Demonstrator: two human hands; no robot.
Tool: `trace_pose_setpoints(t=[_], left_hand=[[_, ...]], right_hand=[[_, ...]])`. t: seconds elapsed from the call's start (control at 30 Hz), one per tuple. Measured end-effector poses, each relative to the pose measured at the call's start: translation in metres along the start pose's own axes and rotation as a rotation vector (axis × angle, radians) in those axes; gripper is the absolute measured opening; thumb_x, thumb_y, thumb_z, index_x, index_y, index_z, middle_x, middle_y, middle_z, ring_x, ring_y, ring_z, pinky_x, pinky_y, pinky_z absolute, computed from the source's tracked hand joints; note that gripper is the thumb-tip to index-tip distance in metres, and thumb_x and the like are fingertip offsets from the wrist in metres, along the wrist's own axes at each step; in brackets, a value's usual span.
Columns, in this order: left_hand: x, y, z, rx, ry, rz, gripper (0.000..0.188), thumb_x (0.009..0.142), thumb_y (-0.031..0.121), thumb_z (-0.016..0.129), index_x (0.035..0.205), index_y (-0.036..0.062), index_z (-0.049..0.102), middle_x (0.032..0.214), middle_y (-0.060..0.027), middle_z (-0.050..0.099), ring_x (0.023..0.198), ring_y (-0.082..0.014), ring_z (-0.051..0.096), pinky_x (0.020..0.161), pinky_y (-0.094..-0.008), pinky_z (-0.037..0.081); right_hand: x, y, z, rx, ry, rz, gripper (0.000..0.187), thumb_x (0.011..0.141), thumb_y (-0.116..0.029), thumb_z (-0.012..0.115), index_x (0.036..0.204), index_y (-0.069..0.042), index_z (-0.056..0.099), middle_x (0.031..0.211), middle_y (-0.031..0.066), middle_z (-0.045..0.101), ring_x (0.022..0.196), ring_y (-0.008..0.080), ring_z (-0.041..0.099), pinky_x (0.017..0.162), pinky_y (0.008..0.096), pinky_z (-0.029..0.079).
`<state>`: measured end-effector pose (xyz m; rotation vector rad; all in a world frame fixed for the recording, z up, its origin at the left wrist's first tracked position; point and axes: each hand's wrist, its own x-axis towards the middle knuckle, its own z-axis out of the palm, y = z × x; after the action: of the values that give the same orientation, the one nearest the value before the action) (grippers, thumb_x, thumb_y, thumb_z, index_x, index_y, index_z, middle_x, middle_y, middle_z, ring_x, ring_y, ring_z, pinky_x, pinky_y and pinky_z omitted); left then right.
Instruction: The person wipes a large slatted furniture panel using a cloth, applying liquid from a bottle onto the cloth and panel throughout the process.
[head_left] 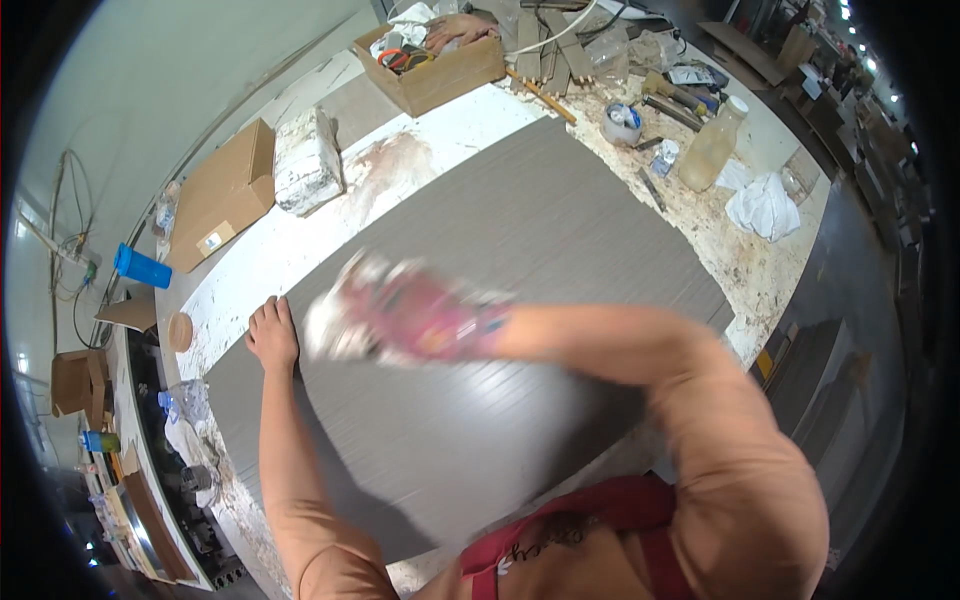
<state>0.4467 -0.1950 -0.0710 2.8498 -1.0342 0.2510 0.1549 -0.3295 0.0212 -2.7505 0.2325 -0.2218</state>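
Observation:
A large grey panel (500,230) with a fine streaked grain lies on the worktable under both hands. My left hand (273,332) is bare and rests flat at the panel's left edge, fingers stretched out and holding nothing. In my right hand (425,315) is a bunched white cloth (335,318), pressed to the panel just right of the left hand. A pinkish, see-through covering like a glove wraps this hand. Motion blurs hand and cloth, so the single fingers cannot be made out.
On the stained white worktable (380,215) stand an open cardboard box (440,80), a flat carton (222,190), a wrapped white packet (307,160) and a blue cup (143,267). At the right are a tape roll (621,125), a cloudy plastic bottle (712,145) and a crumpled white rag (764,207).

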Motion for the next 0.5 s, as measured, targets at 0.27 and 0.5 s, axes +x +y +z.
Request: trace_pose_setpoints(t=[0.27, 0.5], left_hand=[[-0.013, -0.01, -0.008, -0.007, -0.004, -0.045, 0.044, 0.098, 0.044, 0.035, 0.126, 0.0162, 0.055, 0.126, -0.0064, 0.054, 0.124, -0.0251, 0.043, 0.103, -0.0539, 0.028], [-0.011, -0.009, -0.01, 0.026, 0.032, -0.053, 0.043, 0.098, 0.044, 0.035, 0.122, 0.0152, 0.057, 0.123, -0.0061, 0.055, 0.121, -0.0251, 0.045, 0.102, -0.0521, 0.029]], right_hand=[[0.0, 0.208, -0.004, -0.198, 0.165, 0.339, 0.042, 0.096, -0.038, 0.04, 0.121, -0.009, 0.059, 0.114, 0.0121, 0.063, 0.103, 0.025, 0.06, 0.091, 0.0389, 0.047], [-0.071, 0.205, -0.124, -0.371, 0.261, 0.447, 0.038, 0.081, -0.015, 0.06, 0.118, -0.008, 0.056, 0.102, 0.0179, 0.063, 0.094, 0.0328, 0.063, 0.08, 0.0413, 0.052]])
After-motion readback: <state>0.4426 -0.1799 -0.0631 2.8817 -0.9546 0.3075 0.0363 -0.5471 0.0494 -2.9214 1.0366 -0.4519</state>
